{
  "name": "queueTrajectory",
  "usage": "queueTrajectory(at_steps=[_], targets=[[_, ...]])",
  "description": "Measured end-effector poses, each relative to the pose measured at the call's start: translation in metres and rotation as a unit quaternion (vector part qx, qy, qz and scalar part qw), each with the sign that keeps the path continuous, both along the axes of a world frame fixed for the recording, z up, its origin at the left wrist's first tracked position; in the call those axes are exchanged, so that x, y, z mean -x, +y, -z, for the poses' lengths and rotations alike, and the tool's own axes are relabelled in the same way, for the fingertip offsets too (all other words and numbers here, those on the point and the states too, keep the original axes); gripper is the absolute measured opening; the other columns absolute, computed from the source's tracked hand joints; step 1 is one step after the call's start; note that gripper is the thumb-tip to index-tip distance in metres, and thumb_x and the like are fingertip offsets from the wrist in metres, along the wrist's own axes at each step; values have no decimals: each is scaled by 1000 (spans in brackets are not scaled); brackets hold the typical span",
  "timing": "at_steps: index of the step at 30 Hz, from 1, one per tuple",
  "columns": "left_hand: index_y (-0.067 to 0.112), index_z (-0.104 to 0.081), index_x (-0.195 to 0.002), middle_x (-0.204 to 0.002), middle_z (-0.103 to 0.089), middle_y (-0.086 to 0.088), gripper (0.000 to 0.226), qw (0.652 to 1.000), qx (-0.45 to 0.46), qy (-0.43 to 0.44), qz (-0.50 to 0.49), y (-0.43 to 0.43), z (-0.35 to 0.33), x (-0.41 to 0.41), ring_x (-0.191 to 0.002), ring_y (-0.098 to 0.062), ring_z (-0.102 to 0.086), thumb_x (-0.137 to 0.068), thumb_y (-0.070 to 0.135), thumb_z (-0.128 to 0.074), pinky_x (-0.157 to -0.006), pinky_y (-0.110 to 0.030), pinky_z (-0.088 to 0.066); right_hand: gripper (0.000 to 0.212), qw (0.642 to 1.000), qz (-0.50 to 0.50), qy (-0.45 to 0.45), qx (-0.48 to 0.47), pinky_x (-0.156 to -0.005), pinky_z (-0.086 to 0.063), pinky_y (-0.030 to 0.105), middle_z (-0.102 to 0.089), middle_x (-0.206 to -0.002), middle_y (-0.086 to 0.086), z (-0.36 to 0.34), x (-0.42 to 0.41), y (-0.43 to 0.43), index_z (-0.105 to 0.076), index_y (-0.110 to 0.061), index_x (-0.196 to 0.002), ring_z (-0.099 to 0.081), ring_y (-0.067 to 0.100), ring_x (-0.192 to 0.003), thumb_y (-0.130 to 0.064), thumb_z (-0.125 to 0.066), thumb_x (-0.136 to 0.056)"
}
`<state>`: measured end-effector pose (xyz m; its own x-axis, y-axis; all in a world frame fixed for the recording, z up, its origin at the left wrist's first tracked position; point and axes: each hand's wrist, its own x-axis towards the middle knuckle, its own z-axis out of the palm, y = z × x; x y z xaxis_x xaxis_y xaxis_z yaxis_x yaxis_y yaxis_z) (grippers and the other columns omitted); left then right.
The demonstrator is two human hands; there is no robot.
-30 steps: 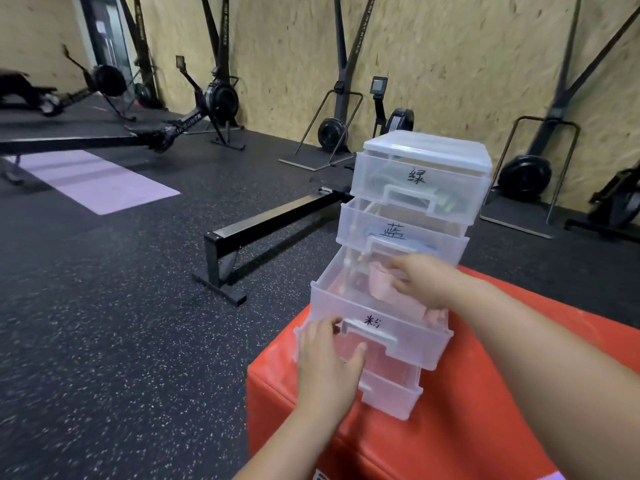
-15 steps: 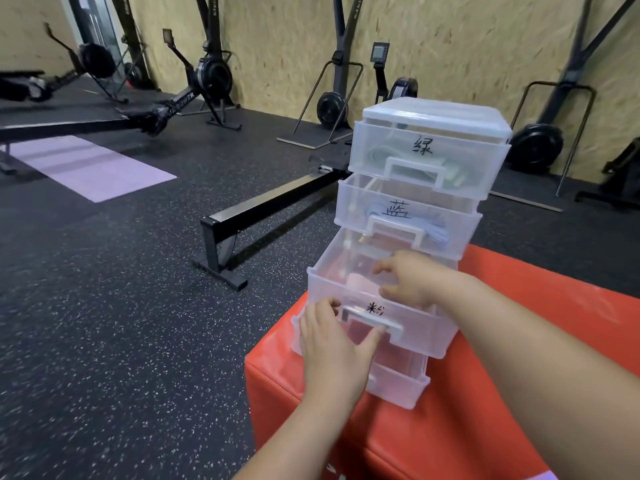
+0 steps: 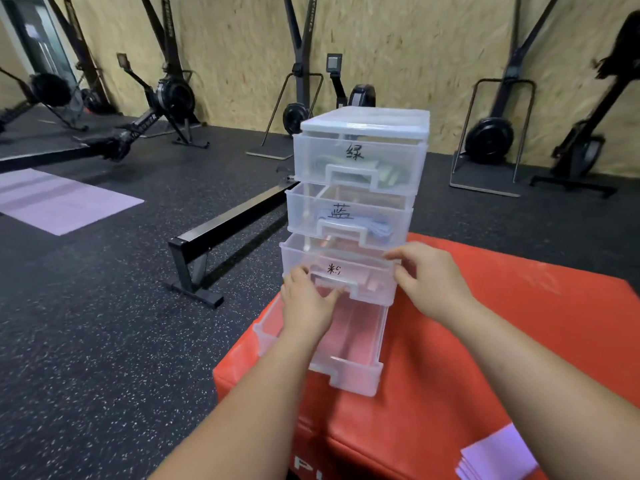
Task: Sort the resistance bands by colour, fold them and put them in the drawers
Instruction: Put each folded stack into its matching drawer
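A clear plastic drawer tower stands on a red padded box. Its top drawer holds green bands, the second drawer blue bands. The third drawer, with pink bands inside, is nearly pushed in. My left hand presses on its front by the handle, and my right hand holds its right front corner. The bottom drawer is pulled far out and looks empty. Folded purple bands lie at the box's lower right corner.
A black rowing machine rail with a foot runs across the speckled floor left of the box. A purple mat lies far left. Ski and rowing machines line the wooden wall behind.
My right hand came out of the pink drawer and moved to its right front corner. The pink drawer has slid back in almost fully under both hands.
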<state>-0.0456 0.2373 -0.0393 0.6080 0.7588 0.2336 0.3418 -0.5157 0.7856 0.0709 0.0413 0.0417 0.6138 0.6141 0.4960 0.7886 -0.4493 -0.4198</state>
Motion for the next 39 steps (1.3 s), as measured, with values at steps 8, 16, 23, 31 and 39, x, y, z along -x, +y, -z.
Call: queueTrajectory(at_steps=[8, 16, 23, 31, 39], targets=[[23, -60, -119, -110, -61, 6, 43, 988, -100, -56, 100, -74, 9, 28, -106, -24, -58, -85, 40, -82, -93, -46, -50, 33, 993, 34, 96, 58, -92, -51, 26, -76, -108, -12, 56, 25, -89, -77, -31, -111, -70, 6, -100, -11, -70, -87], [25, -63, -110, -96, -54, 11, 24, 937, -179, -45, 297, -164, 54, 62, -89, -14, -53, -90, 34, -72, -85, -38, -51, 32, 978, 92, 166, 80, -96, -54, 34, -78, -110, -7, 105, 53, -186, -78, -27, -111, -72, 11, -101, -8, -71, -86], [30, -61, -125, -103, -56, 14, 35, 905, -174, 58, 385, -198, 75, 68, -97, -11, -55, -94, 46, -65, -89, -35, -51, 40, 953, 234, 170, 90, -100, -47, 39, -68, -122, 2, 156, 76, -255, -69, -23, -127, -62, 30, -113, -28, -74, -87], [32, -65, -123, -103, -60, 16, 32, 900, -148, 78, 402, -213, 88, 60, -97, -7, -57, -94, 45, -67, -88, -32, -51, 52, 911, 341, 182, 145, -102, -48, 44, -58, -133, 4, 172, 82, -254, -63, -23, -135, -49, 30, -123, -54, -64, -93], [34, -64, -123, -102, -61, 17, 32, 910, -116, 77, 390, -221, 92, 53, -95, -6, -56, -93, 43, -67, -89, -30, -50, 19, 933, 304, 179, 64, -78, -48, 39, -63, -96, -11, 164, 89, -243, -56, -33, -92, -58, 23, -95, -25, -71, -83]])
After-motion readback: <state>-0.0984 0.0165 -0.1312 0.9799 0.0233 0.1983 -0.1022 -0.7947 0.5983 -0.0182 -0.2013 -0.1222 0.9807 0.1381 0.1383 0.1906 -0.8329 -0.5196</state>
